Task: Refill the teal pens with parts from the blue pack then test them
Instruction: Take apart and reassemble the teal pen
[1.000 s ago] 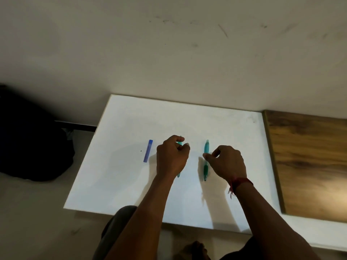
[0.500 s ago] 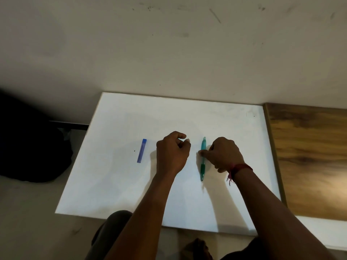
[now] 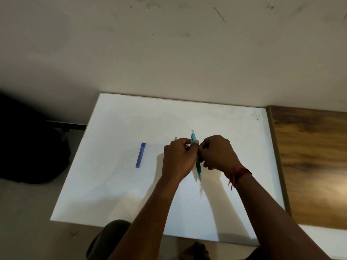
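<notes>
A: Where is the teal pen (image 3: 193, 138) found, and how is it held?

B: It is raised just above the white worktop (image 3: 122, 194), right of centre in the frame, with its length running from upper to lower. It is pinched from both sides. The grip of the left hand (image 3: 177, 160) is pressed on the upper barrel, and the grip of the right hand (image 3: 218, 154) is closed round the middle. The clear end is left free above the fingers and the darker end below them.

A: Why would it be held so?

B: A two-sided hold is judged to suit twisting or pulling the barrel apart for refilling. Nothing is seen to be separated yet.

A: What else is to be noted?

B: Only the tip of a second teal pen (image 3: 176, 139) is shown, just past the left knuckles. Whether it is held or lies on the worktop cannot be told. The blue pack (image 3: 140, 155) is laid left of centre, well apart from both hands. A red thread (image 3: 239, 172) is worn at the right wrist. A wooden panel (image 3: 309, 156) adjoins the worktop at the right edge, and a dark bag (image 3: 28, 147) is seen at the far left.

A: Is anything in the way?

B: Only the second pen is judged near enough to be knocked when the pack is reached for.
</notes>
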